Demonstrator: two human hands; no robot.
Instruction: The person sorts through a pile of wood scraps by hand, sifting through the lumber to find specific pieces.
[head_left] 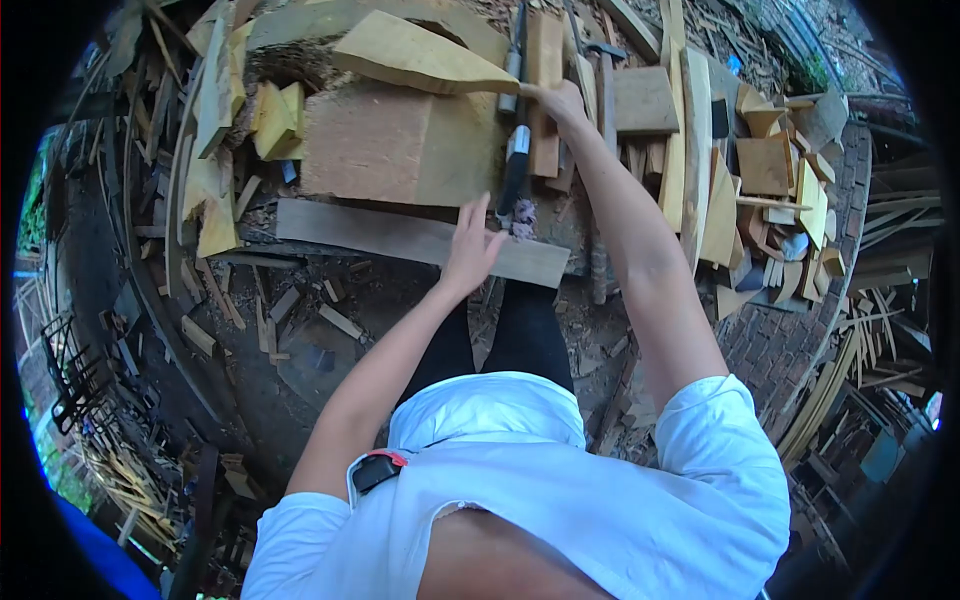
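My right hand [558, 105] is closed on the narrow tip of a tapered yellow wood piece [425, 55], which lies at a slant over a large wood block [365, 143]. Fingers apart, my left hand [474, 243] rests over a long thin grey-brown board [350, 225] at the front edge of the block. A black and white handled tool [516, 165] lies just right of the block, between my two hands. Beside my right hand is an upright-lying reddish plank [545, 90].
Several long strips and a square wood block [645, 100] lie to the right. Further right is a pile of wood offcuts [768, 165]. A hammer [606, 50] lies at the back. Scraps [340, 320] litter the ground in front.
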